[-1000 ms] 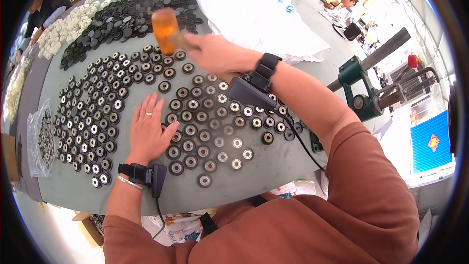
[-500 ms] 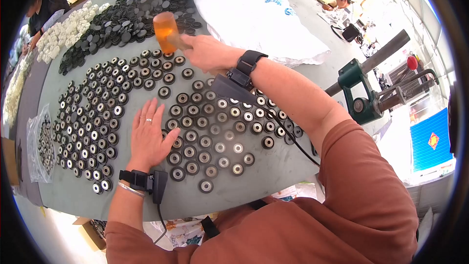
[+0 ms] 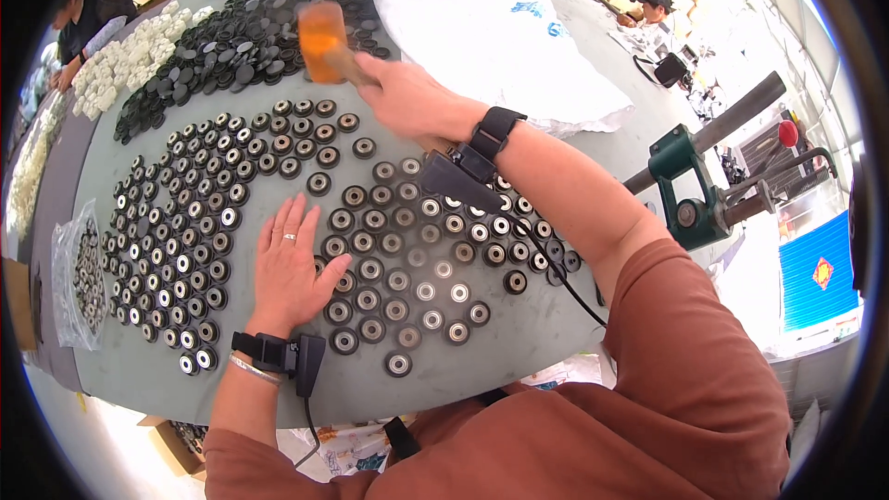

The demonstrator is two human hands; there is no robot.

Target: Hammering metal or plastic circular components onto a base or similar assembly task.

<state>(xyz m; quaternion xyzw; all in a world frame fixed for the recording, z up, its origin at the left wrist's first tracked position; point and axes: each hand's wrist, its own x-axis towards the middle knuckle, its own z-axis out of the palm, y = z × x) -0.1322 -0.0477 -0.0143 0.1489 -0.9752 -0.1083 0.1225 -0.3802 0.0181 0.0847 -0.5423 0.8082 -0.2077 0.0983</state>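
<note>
Currently, your right hand (image 3: 412, 97) has its fingers clamped on the handle of one orange mallet (image 3: 322, 42), its head blurred above the far part of the worktop (image 3: 482, 356). Your left hand (image 3: 294, 273) lies palm down, long fingers close together, thumb apart, between black wheels (image 3: 374, 219) too many to count surely. One white sack (image 3: 491, 32) lies far right.

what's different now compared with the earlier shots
The mallet has moved up the picture, farther from the nearest wheels. The right hand keeps its grip; nothing was taken or let go. The left hand stays spread beside the wheels, whose layout looks unchanged.
</note>
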